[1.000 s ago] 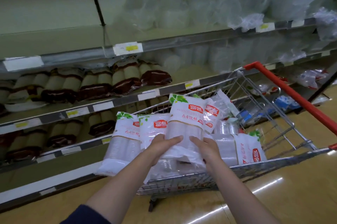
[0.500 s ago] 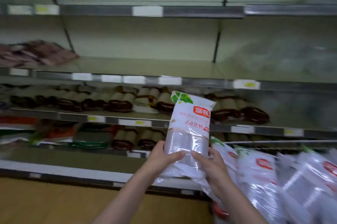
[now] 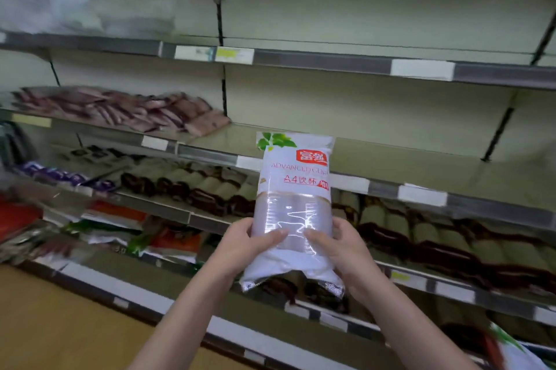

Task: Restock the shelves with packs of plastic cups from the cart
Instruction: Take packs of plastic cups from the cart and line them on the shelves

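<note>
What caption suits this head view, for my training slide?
Both hands, left and right, hold a pack of plastic cups upright before store shelves.

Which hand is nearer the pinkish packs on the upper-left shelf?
Left. The left hand grips the cup pack on the side toward the pinkish packs; the right hand grips the pack's far side.

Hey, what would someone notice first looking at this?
A white pack of cups, held upright at centre by the left hand and right hand. Behind it runs a bare shelf. Brown packs fill the shelf below.
</note>
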### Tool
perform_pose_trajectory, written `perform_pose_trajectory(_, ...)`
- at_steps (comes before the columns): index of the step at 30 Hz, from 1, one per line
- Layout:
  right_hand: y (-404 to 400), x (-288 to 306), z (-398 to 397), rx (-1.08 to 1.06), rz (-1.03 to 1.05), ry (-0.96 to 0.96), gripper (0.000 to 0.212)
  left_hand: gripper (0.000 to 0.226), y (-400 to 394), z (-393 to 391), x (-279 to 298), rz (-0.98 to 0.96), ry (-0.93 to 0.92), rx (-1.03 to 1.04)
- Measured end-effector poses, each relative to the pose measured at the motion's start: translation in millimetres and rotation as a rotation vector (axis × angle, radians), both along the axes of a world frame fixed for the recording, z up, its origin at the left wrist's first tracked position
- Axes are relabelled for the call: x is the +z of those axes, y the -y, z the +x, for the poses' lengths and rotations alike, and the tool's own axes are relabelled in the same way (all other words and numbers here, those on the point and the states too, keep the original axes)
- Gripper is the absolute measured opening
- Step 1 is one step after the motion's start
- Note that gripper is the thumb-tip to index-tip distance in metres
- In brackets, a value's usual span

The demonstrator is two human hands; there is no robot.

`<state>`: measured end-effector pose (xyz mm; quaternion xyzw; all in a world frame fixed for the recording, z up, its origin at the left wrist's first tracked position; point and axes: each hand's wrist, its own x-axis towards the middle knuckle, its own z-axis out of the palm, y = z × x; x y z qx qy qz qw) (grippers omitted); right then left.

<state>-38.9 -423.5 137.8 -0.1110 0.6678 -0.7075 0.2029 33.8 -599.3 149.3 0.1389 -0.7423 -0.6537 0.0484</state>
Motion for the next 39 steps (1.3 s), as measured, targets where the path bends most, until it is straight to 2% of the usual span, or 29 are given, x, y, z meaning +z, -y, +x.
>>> perform_pose_trajectory(5,64,14,-69,0.064,0.030,-0.079,0.064,0.032,61,-60,15,-0.029,-0.018,0.014)
perform_pose_trajectory(9,131,41,-135,0.077,0.085,-0.109,0.037,0.029,122,-120,41,-0.042,-0.058,0.069)
perform_pose_trajectory(12,187,64,-184,0.083,0.158,-0.199,0.026,0.034,179,-176,57,-0.037,-0.077,0.104)
perform_pose_trajectory(14,219,72,-214,0.062,0.207,-0.223,0.027,0.041,212,-215,61,-0.032,-0.072,0.101)
perform_pose_trajectory(17,264,72,-255,-0.020,0.281,-0.266,0.042,0.050,256,-270,58,-0.030,-0.054,0.129)
perform_pose_trajectory(19,290,68,-279,-0.077,0.324,-0.312,0.040,0.054,278,-302,56,-0.039,-0.023,0.139)
perform_pose_trajectory(22,312,53,-304,-0.105,0.318,-0.387,0.039,0.054,296,-334,54,-0.204,-0.013,0.106)
perform_pose_trajectory(26,327,35,-328,-0.177,0.326,-0.384,0.049,0.043,311,-361,41,-0.099,-0.081,0.049)
perform_pose_trajectory(29,333,31,-335,-0.218,0.380,-0.412,0.059,0.047,316,-374,27,-0.164,-0.133,0.025)
perform_pose_trajectory(32,333,37,-330,-0.229,0.416,-0.408,0.051,0.042,314,-377,25,-0.194,-0.106,0.041)
perform_pose_trajectory(34,329,41,-325,-0.230,0.430,-0.405,0.048,0.044,302,-372,32,-0.305,-0.109,0.134)
perform_pose_trajectory(36,321,44,-318,-0.234,0.409,-0.389,0.052,0.048,282,-361,39,-0.536,-0.152,0.348)
perform_pose_trajectory(37,315,46,-313,-0.237,0.383,-0.364,0.054,0.049,271,-354,42,-0.551,-0.204,0.423)
perform_pose_trajectory(39,298,49,-299,-0.262,0.329,-0.291,0.055,0.047,241,-338,42,-0.361,-0.285,0.401)
